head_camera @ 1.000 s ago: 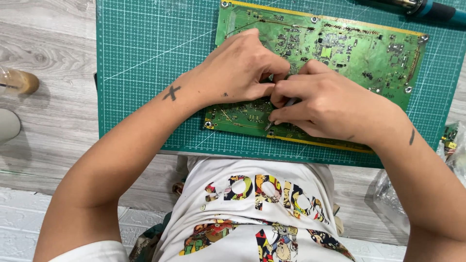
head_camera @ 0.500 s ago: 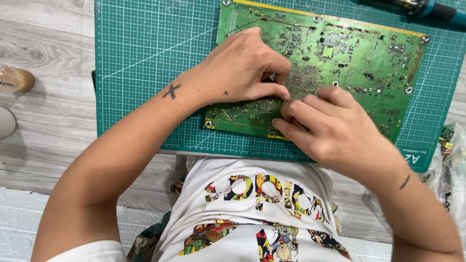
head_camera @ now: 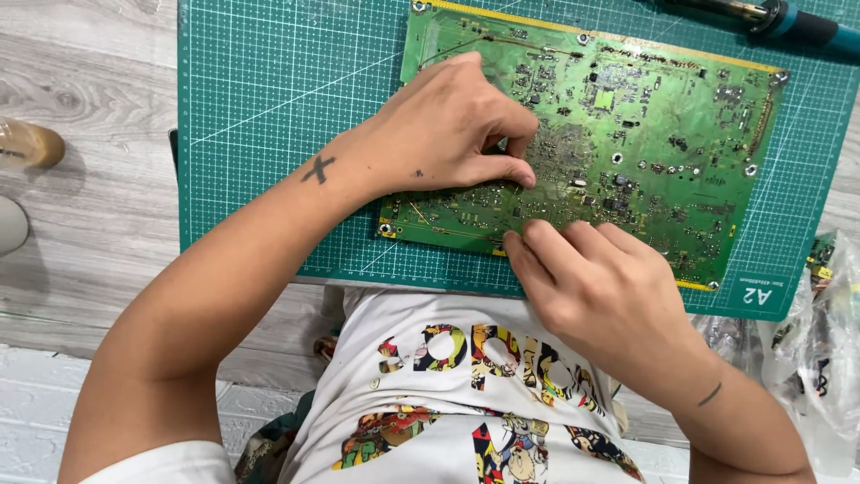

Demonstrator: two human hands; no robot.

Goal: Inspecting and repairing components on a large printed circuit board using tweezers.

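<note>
A large green circuit board (head_camera: pixel 663 134) lies flat on a teal cutting mat (head_camera: pixel 287 99). My left hand (head_camera: pixel 448 125) rests on the board's left half, thumb and forefinger pinched together against its surface near the middle; whether anything is between them is too small to tell. My right hand (head_camera: pixel 591 287) sits at the board's near edge, its bent fingers laid over that edge and its thumb hidden beneath.
A soldering iron with a teal handle (head_camera: pixel 788 20) lies at the mat's far right corner. Clear plastic bags (head_camera: pixel 833 323) with small parts lie to the right. A brownish bottle (head_camera: pixel 29 145) and a white object (head_camera: pixel 9 224) lie on the grey wooden table at the left.
My right hand has drawn back from the middle of the board, where it met the left fingers, to the near edge. The left hand has stayed in place.
</note>
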